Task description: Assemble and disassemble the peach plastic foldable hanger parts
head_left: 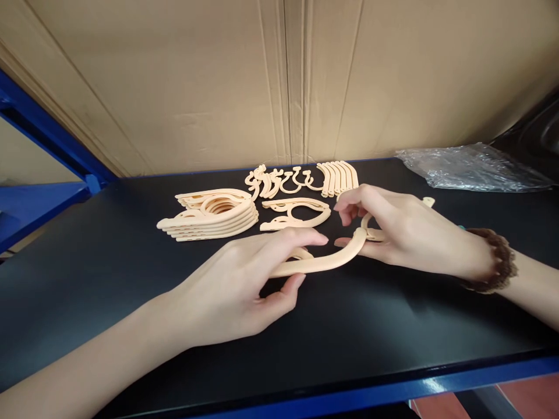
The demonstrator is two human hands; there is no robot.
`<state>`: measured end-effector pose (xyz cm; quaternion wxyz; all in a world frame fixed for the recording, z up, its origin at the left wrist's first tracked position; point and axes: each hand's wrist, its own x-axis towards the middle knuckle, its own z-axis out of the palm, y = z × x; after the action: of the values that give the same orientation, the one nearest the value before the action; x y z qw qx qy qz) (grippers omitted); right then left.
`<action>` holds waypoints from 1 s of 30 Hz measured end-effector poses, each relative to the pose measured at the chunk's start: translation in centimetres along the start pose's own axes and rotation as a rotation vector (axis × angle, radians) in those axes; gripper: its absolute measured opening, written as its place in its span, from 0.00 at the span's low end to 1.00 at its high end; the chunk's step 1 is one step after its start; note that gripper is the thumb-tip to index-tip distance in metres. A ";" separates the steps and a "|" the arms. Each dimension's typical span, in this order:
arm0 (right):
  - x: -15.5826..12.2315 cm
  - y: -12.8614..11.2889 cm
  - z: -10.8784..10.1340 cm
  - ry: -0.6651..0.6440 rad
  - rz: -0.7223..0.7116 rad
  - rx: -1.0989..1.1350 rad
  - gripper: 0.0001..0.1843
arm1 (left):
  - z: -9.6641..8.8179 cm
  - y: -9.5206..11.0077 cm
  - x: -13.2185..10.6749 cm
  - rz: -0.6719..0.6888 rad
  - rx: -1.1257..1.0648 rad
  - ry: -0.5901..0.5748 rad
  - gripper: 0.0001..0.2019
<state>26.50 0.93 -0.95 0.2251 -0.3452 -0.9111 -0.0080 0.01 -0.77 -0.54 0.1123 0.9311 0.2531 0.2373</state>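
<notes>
Above the black tabletop, my two hands hold a beige plastic folding hanger (329, 263) between them. My left hand (244, 279) grips one curved arm, with its fingers over the top and the thumb below. At the joint, where the arm meets a further beige piece, is my right hand (406, 233); it closes around that piece and hides much of it. A small beige tip (428, 202) shows beyond the right hand. Just behind the hands lies a folded hanger (321, 218), flat on the table.
Left of centre is a stack of folded hangers (213, 218). Several loose hooks (273, 183) and a row of curved arms (338, 177) lie at the back. Clear plastic bags (474, 167) rest at back right. Cardboard (196, 87) stands behind the black table (131, 256), and a blue frame (56, 134) at left.
</notes>
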 end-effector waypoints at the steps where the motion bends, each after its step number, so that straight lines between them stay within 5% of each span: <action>1: 0.0 -0.1 -0.1 0.017 -0.029 -0.022 0.13 | 0.0 0.0 0.0 -0.002 -0.027 0.007 0.20; 6: -0.2 0.1 -0.4 0.085 0.024 -0.125 0.14 | -0.2 -0.3 0.4 -0.101 -0.239 0.025 0.14; 11: 0.0 1.0 -0.4 -0.037 0.118 0.015 0.07 | -0.4 -1.0 0.8 -0.430 -0.899 0.034 0.06; 16: 0.0 0.5 0.2 -0.067 0.041 0.012 0.10 | 0.1 -1.2 1.1 -0.574 -1.315 0.129 0.08; 20: -0.3 -0.7 0.5 -0.018 -0.039 0.065 0.14 | 0.1 -1.0 1.4 -0.675 -1.384 0.192 0.13; 26: -0.4 -1.6 0.9 0.011 -0.032 0.179 0.16 | -0.4 -1.1 1.8 -0.783 -1.289 0.446 0.16; 30: -0.5 -2.0 1.1 0.017 -0.035 0.183 0.26 | -0.3 -1.0 2.1 -0.835 -1.233 0.464 0.16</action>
<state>25.09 -0.75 -1.84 0.2633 -0.3069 -0.9120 0.0685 1.02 1.17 0.21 0.6338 0.4546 0.4219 0.4621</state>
